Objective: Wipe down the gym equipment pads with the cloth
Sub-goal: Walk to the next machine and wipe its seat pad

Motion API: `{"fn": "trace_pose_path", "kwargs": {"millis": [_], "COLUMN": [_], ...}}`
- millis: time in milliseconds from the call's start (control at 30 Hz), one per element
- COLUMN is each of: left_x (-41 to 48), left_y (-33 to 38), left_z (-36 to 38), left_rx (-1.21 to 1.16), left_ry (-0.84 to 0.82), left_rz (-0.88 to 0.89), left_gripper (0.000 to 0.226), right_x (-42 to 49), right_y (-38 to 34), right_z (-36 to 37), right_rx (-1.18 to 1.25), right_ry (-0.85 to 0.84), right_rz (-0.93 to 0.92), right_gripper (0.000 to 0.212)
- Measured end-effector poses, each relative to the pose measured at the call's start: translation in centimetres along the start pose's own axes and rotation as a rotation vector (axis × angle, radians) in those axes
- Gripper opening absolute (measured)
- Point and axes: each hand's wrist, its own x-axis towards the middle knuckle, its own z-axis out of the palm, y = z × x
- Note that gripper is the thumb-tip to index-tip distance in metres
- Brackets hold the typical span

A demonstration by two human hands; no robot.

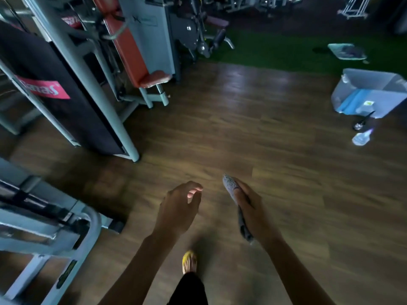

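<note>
- Far left, low in the view: a grey machine frame with dark parts on it. It's too blurry to say whether any of that is padding.
- Above it is a tall dark panel with a pink label, leaning between grey posts. It looks more like a cover than a pad, but I can't tell for sure.
- Next over are the real targets: a long orange back pad and the small orange seat pad at its foot. The back pad's long axis runs down the view from upper left to lower right and ends just above the seat.
- Left hand: relaxed, fingers loosely curled, nothing in it, hanging over the wooden floor. It's the hand closer to the machines.
- Right hand: clenched around the grey cloth. One end pokes out past the fingers and the rest trails below the palm.
- So the cloth is on the far side. The orange pads sit ahead and off to the left, well apart from both hands. My guess is the next move is walking forward-left and reaching the right hand across, or passing the cloth over.
- Far right on the floor: a clear plastic bin tipped on its side and a spray bottle lying near it, both well away from the pads.
</note>
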Motion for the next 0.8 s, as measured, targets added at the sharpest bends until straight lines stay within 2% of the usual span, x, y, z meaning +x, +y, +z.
{"fn": "trace_pose_path", "kwargs": {"millis": [367,533,667,800], "left_x": [30.8,43.0,54.4,67.0], "left_y": [-3.5,-4.2,-5.0,-5.9], "left_z": [-5.7,-7.2,-7.1,-6.3], "left_rx": [0.062,0.039,0.084,0.09], "left_ry": [-0.06,0.015,-0.052,-0.025], "left_rz": [0.06,0.055,0.001,-0.045], "left_gripper": [0.015,0.014,0.016,0.024], "right_x": [29.3,41.7,52.8,65.9], "right_y": [-5.0,-5.8,-6.0,-5.3], "right_z": [5.9,7.7,8.7,8.8], "right_rx": [0.037,0.037,0.055,0.056], "right_ry": [0.043,0.053,0.048,0.057], "right_rz": [0.043,0.082,0.094,0.076], "right_gripper": [0.031,0.033,0.03,0.029]}}
